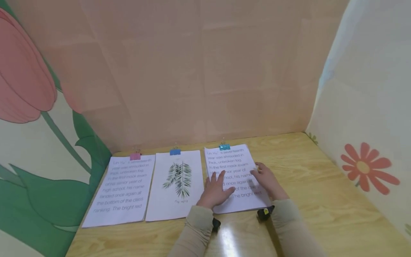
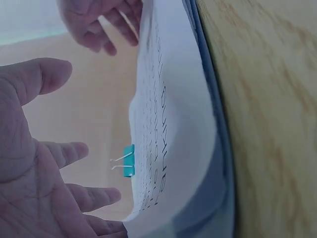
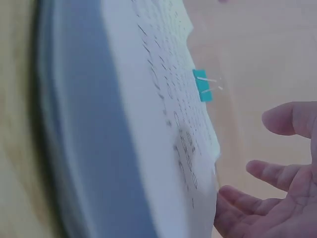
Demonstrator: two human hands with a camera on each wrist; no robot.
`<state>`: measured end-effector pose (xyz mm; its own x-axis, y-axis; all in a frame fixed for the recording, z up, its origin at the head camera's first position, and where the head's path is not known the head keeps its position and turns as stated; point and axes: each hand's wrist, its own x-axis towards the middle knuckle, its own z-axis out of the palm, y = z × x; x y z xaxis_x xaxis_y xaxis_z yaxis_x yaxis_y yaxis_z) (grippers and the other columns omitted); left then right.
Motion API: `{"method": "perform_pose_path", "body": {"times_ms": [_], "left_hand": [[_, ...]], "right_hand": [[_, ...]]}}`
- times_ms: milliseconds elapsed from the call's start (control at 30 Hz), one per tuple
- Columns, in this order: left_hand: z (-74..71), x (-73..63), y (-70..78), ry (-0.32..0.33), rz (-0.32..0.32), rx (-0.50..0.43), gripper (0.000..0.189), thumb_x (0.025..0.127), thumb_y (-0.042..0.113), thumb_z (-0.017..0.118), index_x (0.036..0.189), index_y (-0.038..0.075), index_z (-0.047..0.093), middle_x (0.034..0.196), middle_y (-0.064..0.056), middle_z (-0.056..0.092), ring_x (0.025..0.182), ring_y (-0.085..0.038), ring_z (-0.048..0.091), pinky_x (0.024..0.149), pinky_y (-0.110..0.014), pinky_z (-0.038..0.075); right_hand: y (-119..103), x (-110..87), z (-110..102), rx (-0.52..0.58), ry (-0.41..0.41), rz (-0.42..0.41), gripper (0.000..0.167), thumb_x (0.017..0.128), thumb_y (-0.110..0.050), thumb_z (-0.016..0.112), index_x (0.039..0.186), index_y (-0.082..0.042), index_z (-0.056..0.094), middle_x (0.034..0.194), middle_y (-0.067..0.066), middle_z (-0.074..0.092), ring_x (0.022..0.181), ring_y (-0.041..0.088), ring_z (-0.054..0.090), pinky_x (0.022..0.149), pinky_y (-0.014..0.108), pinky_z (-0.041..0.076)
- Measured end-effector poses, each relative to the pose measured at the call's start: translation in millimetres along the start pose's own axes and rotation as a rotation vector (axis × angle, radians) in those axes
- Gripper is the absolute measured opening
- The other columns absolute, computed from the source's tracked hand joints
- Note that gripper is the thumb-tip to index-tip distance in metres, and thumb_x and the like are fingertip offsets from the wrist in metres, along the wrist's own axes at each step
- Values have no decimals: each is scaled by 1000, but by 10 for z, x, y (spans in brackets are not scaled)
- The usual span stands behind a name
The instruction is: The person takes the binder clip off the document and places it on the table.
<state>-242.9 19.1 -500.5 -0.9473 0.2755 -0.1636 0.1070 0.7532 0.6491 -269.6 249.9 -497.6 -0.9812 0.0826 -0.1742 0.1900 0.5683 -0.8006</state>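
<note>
White paper stack (image 1: 236,178) with printed text lies at the right of a row of three on the wooden table (image 1: 321,192), bound at its far edge by a teal clip (image 1: 224,146). I see my left hand (image 1: 216,191) flat on its left half, fingers spread, apparently pinning it. My right hand (image 1: 268,180) rests on the right edge, fingers relaxed, gripping nothing. Beside it lies a leaf print (image 1: 179,182) under a blue clip (image 1: 174,152), then another text sheet (image 1: 123,189) under a pink clip (image 1: 135,156).
</note>
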Motion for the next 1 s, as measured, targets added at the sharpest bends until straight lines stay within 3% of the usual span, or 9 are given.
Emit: {"method": "perform_pose_path", "body": {"times_ms": [233,500,767,900,1000], "left_hand": [[19,12,14,2,27,-22,79,98,49,63,162,14,33,165,-27,23,149,-55,18,115,-66,27],[53,-6,61,-13,37,-43,79,98,49,63,162,13,33,165,-26,23,150,-52,18,118,-64,23],[51,15,125,-55,46,-69,79,99,49,60,163,13,30,166,-25,24,152,-46,19,120,-59,20],[66,21,139,-65,56,-84,78,100,47,60,162,11,31,165,-25,25,152,-45,20,121,-58,19],[81,28,145,-31,62,-118,77,99,43,62,160,7,33,163,-26,28,151,-45,23,120,-58,21]], "right_hand": [[177,32,-174,148,-43,123,68,107,-22,47,159,9,17,158,39,24,146,53,25,118,61,24],[294,22,-244,88,-31,63,51,106,-5,36,151,17,29,152,40,34,142,53,34,116,59,28],[354,17,-288,9,-15,78,52,105,-4,41,153,13,31,136,39,51,119,46,56,105,57,43],[381,6,-304,10,-8,104,53,104,-3,40,154,12,31,136,38,51,117,44,56,104,56,44],[390,-4,-312,13,3,131,53,104,-4,41,155,9,32,137,37,51,118,43,55,104,56,43]]}}
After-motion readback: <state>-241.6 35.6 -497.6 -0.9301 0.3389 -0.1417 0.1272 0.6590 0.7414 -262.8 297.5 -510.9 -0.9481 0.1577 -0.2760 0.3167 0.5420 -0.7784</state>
